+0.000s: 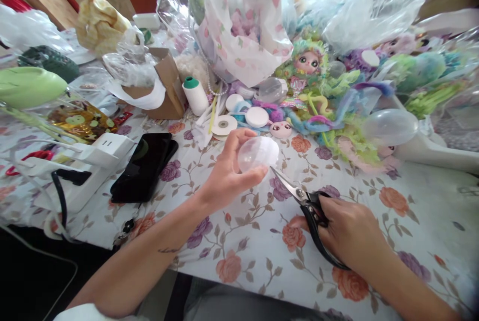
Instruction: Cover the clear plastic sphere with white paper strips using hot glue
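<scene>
My left hand (228, 173) is curled around a clear plastic half-sphere (259, 153), held just above the flowered tablecloth (262, 241). My right hand (350, 231) grips the black handles of a pair of scissors (305, 201). The scissor blades point up and left, with the tip close under the clear shell. Both forearms come in from the bottom edge of the view.
A black phone (144, 166) and a white power strip (101, 154) lie at left. Behind are ribbon spools (224, 125), a thread cone (195, 95), a small doll head (281, 129), colourful dolls (309, 64), another clear shell (389, 127), plastic bags and a cardboard box (168, 86).
</scene>
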Available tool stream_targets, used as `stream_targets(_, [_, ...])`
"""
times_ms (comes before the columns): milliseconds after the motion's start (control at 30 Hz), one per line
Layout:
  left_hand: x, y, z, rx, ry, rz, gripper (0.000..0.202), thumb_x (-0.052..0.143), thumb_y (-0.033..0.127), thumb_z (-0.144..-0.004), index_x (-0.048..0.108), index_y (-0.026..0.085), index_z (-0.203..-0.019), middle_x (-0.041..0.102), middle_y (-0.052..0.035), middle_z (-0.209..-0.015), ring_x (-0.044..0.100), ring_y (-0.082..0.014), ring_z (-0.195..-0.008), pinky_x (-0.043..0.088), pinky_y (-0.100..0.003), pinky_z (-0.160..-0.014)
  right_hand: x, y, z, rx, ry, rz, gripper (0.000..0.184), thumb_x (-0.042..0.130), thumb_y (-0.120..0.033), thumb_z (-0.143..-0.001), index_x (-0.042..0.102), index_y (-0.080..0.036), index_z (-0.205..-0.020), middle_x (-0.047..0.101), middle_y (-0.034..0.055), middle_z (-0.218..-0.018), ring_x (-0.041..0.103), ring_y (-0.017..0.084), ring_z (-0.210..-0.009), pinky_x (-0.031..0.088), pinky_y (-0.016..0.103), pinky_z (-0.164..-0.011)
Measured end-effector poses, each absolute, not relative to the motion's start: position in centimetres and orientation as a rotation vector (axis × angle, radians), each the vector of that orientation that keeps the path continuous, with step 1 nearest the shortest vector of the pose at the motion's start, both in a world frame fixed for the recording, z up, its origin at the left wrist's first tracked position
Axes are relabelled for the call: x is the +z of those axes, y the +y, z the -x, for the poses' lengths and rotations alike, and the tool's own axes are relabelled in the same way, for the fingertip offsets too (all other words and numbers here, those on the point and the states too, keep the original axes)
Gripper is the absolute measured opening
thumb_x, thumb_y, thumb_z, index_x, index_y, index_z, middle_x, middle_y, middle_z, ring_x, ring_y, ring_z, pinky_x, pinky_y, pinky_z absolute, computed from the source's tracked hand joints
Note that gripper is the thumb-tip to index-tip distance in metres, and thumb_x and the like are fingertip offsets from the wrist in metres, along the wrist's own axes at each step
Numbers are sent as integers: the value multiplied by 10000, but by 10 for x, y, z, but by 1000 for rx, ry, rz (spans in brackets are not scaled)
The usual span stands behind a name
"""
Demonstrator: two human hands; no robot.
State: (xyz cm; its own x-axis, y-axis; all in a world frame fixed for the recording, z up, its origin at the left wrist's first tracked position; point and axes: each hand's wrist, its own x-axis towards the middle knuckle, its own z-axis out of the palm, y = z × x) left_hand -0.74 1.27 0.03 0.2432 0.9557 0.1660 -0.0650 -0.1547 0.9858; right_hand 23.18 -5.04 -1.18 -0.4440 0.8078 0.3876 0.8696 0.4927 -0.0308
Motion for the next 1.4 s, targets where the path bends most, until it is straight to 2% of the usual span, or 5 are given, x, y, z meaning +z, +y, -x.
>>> stream_targets(133, [3,13,8,1144,1023,-1513,493,692,216,-730,578,308,-1201,507,-50,-1313,522,-260,-1214,543,-338,-880,-12,-51,-231,-289,-2391,1424,246,474,-196,-783,419,-241,-547,532,-1,-427,517,155,-349,299,261,-409])
stream_targets(233, [5,12,8,1130,1071,-1525,456,695,228,-725,610,297,-1168,530,-58,-1277,537,-269,-1186,548,-353,-880,-12,-51,-230,-312,-2380,1416,256,470,-212,-799,409,-243,-552,524,-4,-427,511,154,-347,292,259,-404])
stream_targets(433, [5,10,6,1147,1064,-1537,449,692,224,-733,578,286,-1163,542,-50,-1240,562,-233,-1112,531,-337,-871,-10,-50,-230,-333,-2381,1401,253,450,-203,-799,428,-240,-550,520,-9,-427,508,147,-337,294,258,-395])
stream_targets(833, [-2,9,2,1196,1096,-1487,475,746,285,-740,548,276,-1172,504,-61,-1303,551,-246,-1140,449,-415,-1008,-9,-50,-230,-385,-2346,1465,232,475,-207,-780,385,-245,-570,509,-6,-432,485,141,-361,267,258,-430])
stream_targets(1400, [-10,5,-1,1305,1105,-1527,488,788,352,-758,547,300,-1179,535,-61,-1260,510,-267,-1220,452,-424,-1025,-10,-53,-233,-423,-2380,1443,210,467,-150,-732,445,-236,-541,526,0,-414,517,159,-325,286,273,-398])
